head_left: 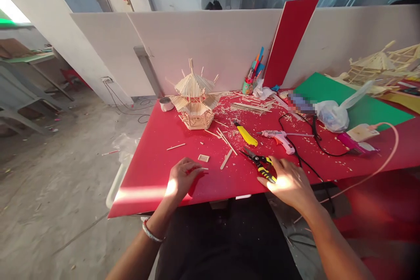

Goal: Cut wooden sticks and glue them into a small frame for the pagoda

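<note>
My left hand [181, 178] rests on the red table top [154, 157] near its front edge, fingers pinched on a thin wooden stick [202, 169]. My right hand [288, 181] lies over the yellow-and-black handles of a pair of cutting pliers [257, 160], fingers curled around them. A small square wooden frame [203, 158] lies just beyond the left hand. A flat stick [226, 159] lies between the hands. A pagoda model made of sticks [196, 100] stands at the back left of the table.
A yellow utility knife [246, 135], a glue gun [278, 138] with black cord, a plastic bag [333, 115], a green sheet [367, 109], a cup of pens [251, 82], a small tin [166, 103] and scattered sticks lie about. A second stick model [377, 68] stands far right.
</note>
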Demonstrator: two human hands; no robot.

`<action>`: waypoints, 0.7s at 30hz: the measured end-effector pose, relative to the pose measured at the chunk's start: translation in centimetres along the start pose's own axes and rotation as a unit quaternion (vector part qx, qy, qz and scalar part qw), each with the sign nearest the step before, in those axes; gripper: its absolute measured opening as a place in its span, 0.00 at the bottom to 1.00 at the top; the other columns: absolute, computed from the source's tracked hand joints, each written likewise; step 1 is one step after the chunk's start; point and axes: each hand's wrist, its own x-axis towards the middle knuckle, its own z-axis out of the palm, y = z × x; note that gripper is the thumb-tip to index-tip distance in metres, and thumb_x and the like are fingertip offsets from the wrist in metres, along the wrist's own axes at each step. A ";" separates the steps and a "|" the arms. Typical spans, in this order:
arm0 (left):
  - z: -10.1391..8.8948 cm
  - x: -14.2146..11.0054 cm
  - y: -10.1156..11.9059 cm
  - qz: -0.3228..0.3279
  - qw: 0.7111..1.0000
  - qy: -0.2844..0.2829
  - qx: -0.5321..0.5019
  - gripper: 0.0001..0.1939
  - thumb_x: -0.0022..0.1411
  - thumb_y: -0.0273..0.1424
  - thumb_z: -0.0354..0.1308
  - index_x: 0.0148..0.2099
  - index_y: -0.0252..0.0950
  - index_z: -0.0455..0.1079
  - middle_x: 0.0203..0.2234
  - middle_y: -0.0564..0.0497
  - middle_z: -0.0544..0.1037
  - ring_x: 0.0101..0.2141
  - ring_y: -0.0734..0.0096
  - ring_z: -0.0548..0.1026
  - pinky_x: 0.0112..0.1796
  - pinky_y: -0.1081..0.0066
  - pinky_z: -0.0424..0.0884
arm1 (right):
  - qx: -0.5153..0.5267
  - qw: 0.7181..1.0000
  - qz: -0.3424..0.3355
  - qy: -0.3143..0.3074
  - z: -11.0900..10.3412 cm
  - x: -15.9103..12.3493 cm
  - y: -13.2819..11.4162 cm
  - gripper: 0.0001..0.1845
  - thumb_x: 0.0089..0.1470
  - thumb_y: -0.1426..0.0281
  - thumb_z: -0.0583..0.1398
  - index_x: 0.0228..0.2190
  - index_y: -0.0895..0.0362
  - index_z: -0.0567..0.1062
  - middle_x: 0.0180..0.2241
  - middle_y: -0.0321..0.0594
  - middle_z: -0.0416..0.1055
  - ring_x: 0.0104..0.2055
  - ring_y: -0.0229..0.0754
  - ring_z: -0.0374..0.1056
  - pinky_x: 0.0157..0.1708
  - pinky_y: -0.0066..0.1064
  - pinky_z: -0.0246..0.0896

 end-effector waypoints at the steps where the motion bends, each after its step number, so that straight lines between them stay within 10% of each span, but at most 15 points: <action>1: -0.2 0.3 -0.3 0.002 1.000 -0.008 0.014 0.03 0.50 0.31 0.70 0.25 0.43 0.81 0.24 0.52 0.73 0.27 0.70 0.70 0.30 0.75 0.62 | 0.001 1.000 -0.006 0.001 0.1 0.2 -0.1 0.36 0.55 0.52 0.58 0.55 0.66 0.69 0.44 0.58 0.72 0.45 0.61 0.70 0.43 0.48 0.64; 9: -0.2 0.8 -1.7 0.072 0.991 -0.018 0.113 0.03 0.56 0.31 0.66 0.31 0.44 0.81 0.27 0.51 0.74 0.30 0.68 0.69 0.30 0.75 0.59 | 0.073 0.996 -0.035 0.042 0.5 1.6 -0.2 0.29 0.55 0.50 0.58 0.49 0.58 0.75 0.48 0.51 0.71 0.48 0.54 0.68 0.46 0.42 0.63; 13: -0.3 0.7 -2.1 0.102 0.970 -0.033 0.217 0.07 0.61 0.30 0.60 0.36 0.43 0.80 0.31 0.52 0.74 0.32 0.70 0.71 0.32 0.74 0.63 | 0.057 0.989 0.094 0.102 0.0 4.1 2.3 0.24 0.59 0.54 0.54 0.47 0.57 0.76 0.44 0.49 0.73 0.45 0.53 0.71 0.40 0.39 0.63; 21: -0.2 0.7 -2.6 0.198 0.915 -0.029 0.351 0.15 0.67 0.25 0.49 0.35 0.40 0.77 0.33 0.50 0.73 0.31 0.72 0.69 0.29 0.74 0.60 | -0.008 0.974 0.226 -0.026 1.1 8.2 6.1 0.25 0.53 0.62 0.56 0.49 0.61 0.75 0.41 0.57 0.75 0.46 0.58 0.71 0.38 0.39 0.63</action>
